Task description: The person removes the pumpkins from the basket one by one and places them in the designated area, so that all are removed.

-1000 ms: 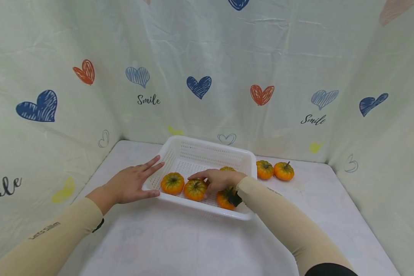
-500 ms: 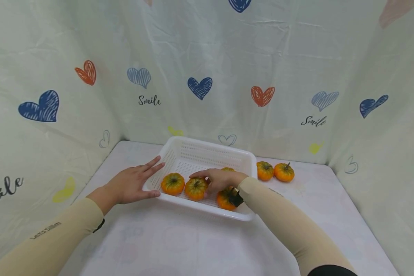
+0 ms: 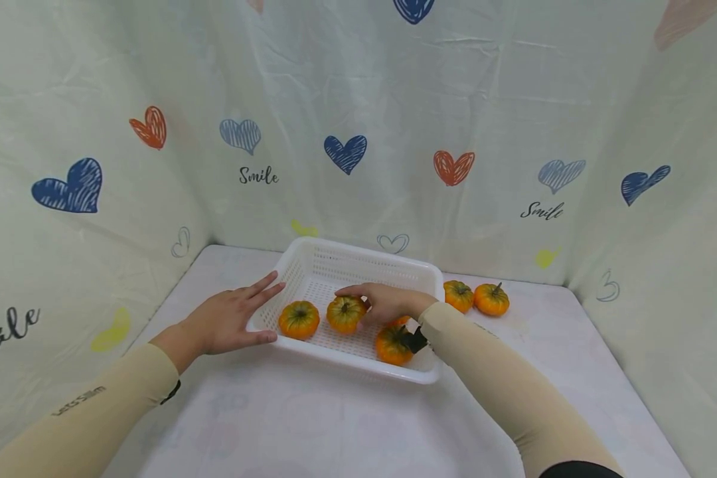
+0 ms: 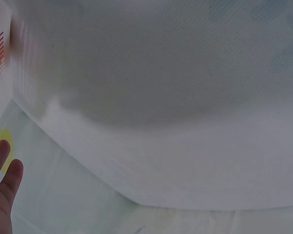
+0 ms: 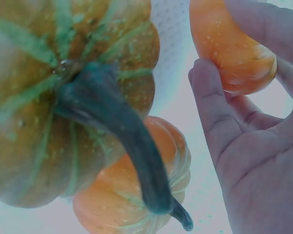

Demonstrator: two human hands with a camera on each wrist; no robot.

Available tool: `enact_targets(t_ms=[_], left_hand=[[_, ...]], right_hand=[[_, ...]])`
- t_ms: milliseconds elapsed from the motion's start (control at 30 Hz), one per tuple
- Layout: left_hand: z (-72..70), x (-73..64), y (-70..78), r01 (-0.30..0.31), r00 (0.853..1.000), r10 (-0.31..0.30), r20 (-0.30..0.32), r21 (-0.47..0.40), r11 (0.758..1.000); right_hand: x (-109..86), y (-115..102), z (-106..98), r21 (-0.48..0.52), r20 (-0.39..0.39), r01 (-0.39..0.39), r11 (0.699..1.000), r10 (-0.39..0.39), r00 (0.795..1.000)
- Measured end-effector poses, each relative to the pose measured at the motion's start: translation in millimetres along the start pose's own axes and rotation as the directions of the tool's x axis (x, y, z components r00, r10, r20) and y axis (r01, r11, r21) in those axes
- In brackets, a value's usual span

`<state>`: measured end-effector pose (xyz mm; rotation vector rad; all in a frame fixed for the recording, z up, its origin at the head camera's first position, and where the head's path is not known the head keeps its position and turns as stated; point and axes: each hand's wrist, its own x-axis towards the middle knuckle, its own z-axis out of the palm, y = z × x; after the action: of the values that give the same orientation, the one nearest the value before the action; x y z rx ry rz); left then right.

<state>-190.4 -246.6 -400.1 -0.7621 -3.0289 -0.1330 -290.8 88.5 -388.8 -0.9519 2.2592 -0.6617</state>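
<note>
My right hand [image 3: 388,304] reaches into a white perforated basket [image 3: 358,365] and grips a small orange-and-green pumpkin [image 3: 344,315] with fingers and thumb. In the right wrist view the fingers curl around that pumpkin [image 5: 234,53]. To its left in the basket sits another small pumpkin [image 3: 299,320]. Under my right wrist lies a pumpkin with a dark stem [image 3: 392,345], large in the right wrist view, and behind it one mostly hidden pumpkin [image 5: 132,190]. My left hand [image 3: 230,320], fingers spread and straight, rests against the basket's left end; only some fingers show in the left wrist view.
Two more small pumpkins, one [image 3: 457,296] close by the basket's right side and one [image 3: 492,299] beside it, sit on the white-covered table [image 3: 311,425]. A heart-printed curtain [image 3: 388,99] closes off the back and both sides.
The pumpkin in my right hand has moved slightly up and away from the basket's near side, and the right hand with it. My left hand and the basket have stayed in place.
</note>
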Motion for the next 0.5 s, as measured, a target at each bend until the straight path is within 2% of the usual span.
enact_targets(t_ms=[300,500], left_hand=[[-0.4,-0.1,0.8,0.002,1.0,-0.002,-0.002,0.0,1.0],[-1.1,-0.7,1.7,0.006,1.0,-0.006,-0.003,0.001,1.0]], right_hand=[[-3.2,2,0,0.036,0.001,-0.002,0.999,0.002,1.0],[-12.4,0,-10,0.039,-0.079,0.041,0.998,-0.038,0.996]])
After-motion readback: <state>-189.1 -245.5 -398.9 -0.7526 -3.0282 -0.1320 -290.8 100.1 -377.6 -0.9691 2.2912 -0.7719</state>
